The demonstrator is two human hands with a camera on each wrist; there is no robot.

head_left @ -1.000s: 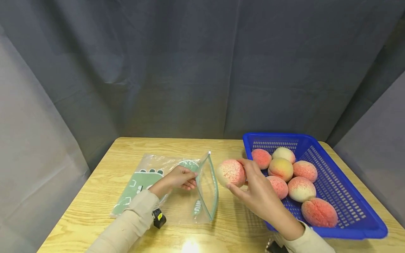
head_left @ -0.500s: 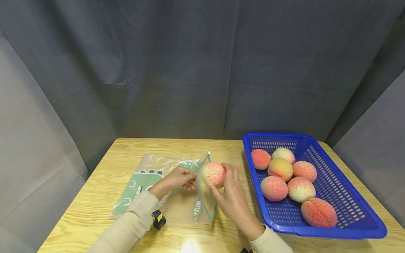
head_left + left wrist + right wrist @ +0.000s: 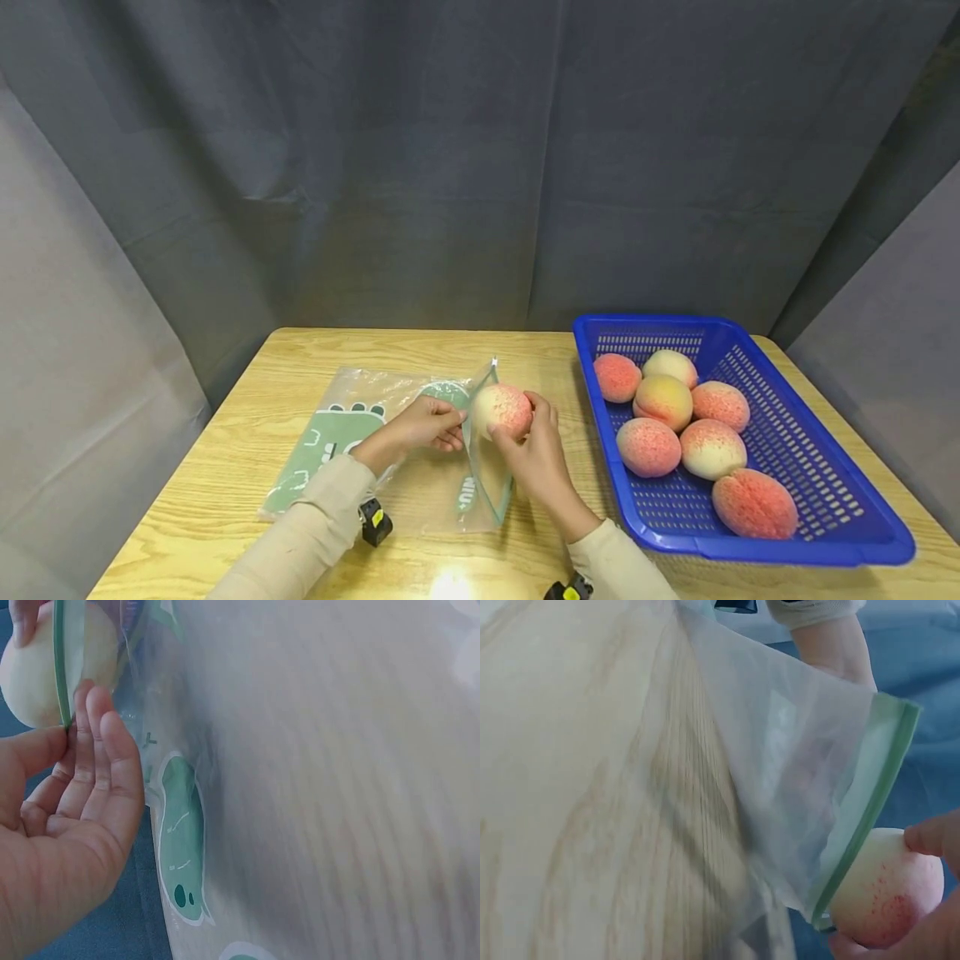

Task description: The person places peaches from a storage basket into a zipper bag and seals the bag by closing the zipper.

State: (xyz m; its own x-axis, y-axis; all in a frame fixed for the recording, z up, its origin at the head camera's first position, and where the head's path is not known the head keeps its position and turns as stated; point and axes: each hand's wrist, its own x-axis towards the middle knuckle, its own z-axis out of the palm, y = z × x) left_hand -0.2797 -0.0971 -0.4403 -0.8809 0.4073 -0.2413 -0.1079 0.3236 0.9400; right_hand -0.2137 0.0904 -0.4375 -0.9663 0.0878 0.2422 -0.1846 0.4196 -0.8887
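Observation:
A clear zip bag (image 3: 390, 442) with green print lies on the wooden table (image 3: 247, 400). My left hand (image 3: 427, 423) pinches the upper lip of its green-edged mouth (image 3: 480, 442) and lifts it open. My right hand (image 3: 534, 454) grips a pink and cream peach (image 3: 501, 410) and holds it right at the bag's mouth. In the right wrist view the peach (image 3: 885, 898) touches the green rim (image 3: 866, 817). In the left wrist view my left hand (image 3: 71, 817) pinches the rim (image 3: 61, 667), with the peach (image 3: 45, 671) behind it.
A blue plastic basket (image 3: 780, 517) stands on the right side of the table with several peaches (image 3: 678, 433) in it. A dark grey curtain (image 3: 450, 167) hangs behind the table. Bare wood lies along the front edge.
My right hand has carried the peach leftward from beside the basket to the open mouth of the bag. My left hand has kept the bag's lip lifted in place.

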